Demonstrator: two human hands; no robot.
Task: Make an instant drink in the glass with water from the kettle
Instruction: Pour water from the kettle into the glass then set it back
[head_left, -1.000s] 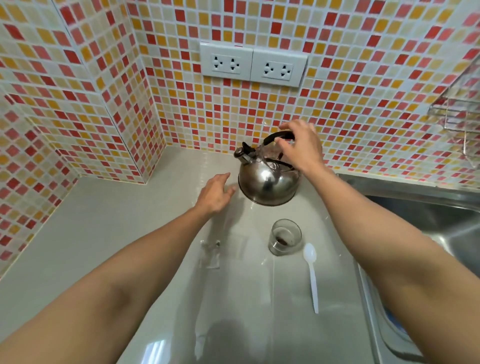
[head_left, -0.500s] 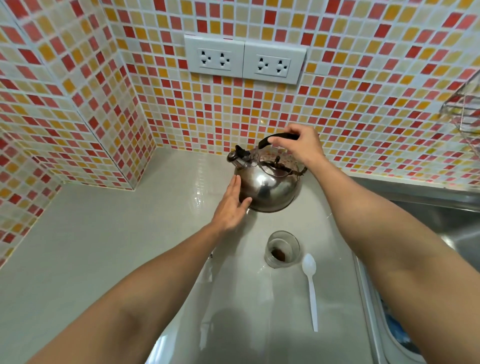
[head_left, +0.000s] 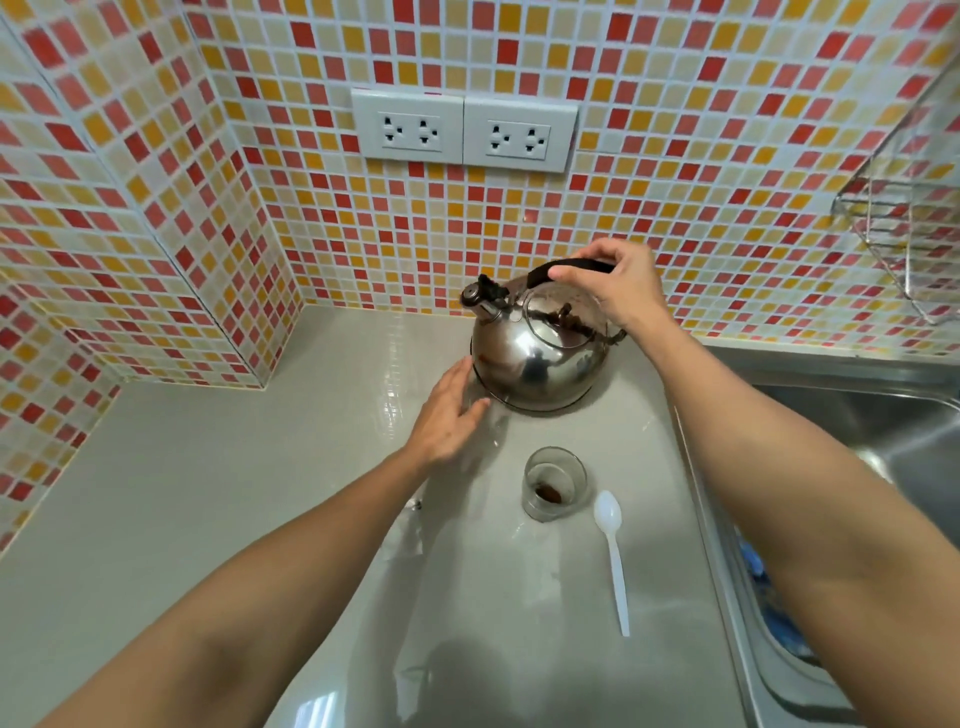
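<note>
— Fingers first, please. What are yours doing?

— On my left hand (head_left: 448, 410) they lie flat and close together, holding nothing. The tips just reach the low left side of the kettle (head_left: 537, 353). On my right hand (head_left: 618, 288) they curl tight round the black handle (head_left: 563, 269) on top.

— Where does the kettle sit?

— On the bench (head_left: 208, 493), at the back, close to the tiled wall. I think its bottom is on the bench, but I cannot tell for sure.

— Which way does the spout point?

— The spout (head_left: 480, 299) points left and a bit up, toward my left hand's side.

— And the glass?

— The glass (head_left: 553, 483) stands nearer to me than the kettle, almost right in front of it. It is apart from both hands. A bit of brown powder sits in the bottom.

— What else?

— A white spoon (head_left: 613, 556) lies just right of the glass, its long handle pointing back at me. The sink (head_left: 857, 415) is past the bench's right edge.

— So what comes next?

— I guess my right hand must lift the kettle, bring it toward me, and turn the spout over the glass.
</note>
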